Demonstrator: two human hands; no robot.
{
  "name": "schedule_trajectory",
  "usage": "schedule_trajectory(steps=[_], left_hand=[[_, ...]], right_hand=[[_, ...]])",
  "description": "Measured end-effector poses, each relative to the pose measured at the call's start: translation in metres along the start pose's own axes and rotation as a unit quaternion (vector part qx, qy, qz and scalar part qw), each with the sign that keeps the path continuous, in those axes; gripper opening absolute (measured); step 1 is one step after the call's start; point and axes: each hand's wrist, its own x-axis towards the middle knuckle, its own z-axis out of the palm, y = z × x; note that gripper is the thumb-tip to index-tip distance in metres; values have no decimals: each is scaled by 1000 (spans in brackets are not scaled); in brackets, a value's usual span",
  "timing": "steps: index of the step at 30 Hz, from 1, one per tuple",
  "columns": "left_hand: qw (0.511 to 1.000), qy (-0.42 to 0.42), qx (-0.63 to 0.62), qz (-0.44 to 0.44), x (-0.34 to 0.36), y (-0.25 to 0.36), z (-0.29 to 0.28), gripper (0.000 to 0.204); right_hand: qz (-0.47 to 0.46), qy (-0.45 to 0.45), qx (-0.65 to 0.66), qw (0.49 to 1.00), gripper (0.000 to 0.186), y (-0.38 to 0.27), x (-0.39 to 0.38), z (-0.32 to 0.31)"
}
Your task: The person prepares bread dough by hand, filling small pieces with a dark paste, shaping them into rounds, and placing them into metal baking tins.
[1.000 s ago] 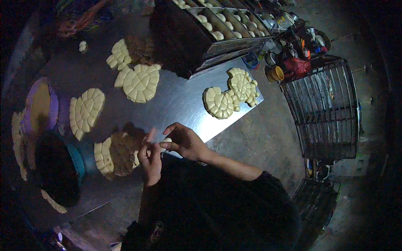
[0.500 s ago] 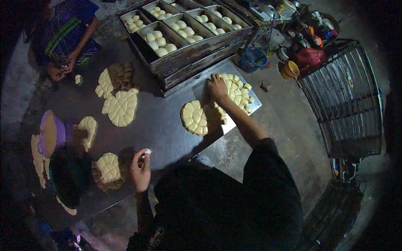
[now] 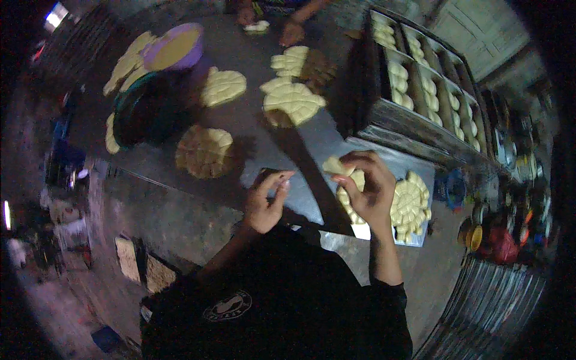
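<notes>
Pinched between the fingers of my right hand (image 3: 373,187) is a pale dough piece (image 3: 331,165), held above the metal table (image 3: 282,156). Behind and below that hand a scored dough round (image 3: 354,179) is partly hidden. Just right of it lies another dough round (image 3: 409,201), cut into wedges with small pieces along its rim. My left hand (image 3: 267,203) is raised over the front table edge, thumb and forefinger brought together; a tiny pale bit shows at the tips, too small to name. Further off lie a cut dough round (image 3: 293,101) and a shadowed one (image 3: 204,151).
Dark metal pans (image 3: 420,126) with rows of dough balls stand at the right. A purple basin (image 3: 192,45) and a dark green tub (image 3: 141,111) sit at the left. Across the table are another person's hands (image 3: 292,33). A metal rack (image 3: 480,306) stands lower right.
The view has swung round. My right hand has lifted off the dough round at the right and come nearer my left hand, now with a dough piece in its fingers.
</notes>
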Motion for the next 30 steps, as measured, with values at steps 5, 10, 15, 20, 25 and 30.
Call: schedule_trajectory(steps=[5,10,15,20,25,30], left_hand=[[929,207,37,303,23,30,-73,45],[874,-53,-81,476,50,-29,-183,47],[901,127,-137,391,52,-74,-241,44],[861,417,-214,197,57,-108,-268,44],[816,493,-299,53,47,-138,-298,46],[797,473,-359,-110,34,-142,-315,42]], right_hand=[[9,-58,117,991,24,-50,48,107],[268,-145,371,877,54,-91,62,227],[180,-247,312,899,66,-128,96,338],[269,-464,455,711,61,-93,146,414],[-211,-491,70,842,37,-29,195,512],[-146,-636,-125,748,32,-16,203,556]])
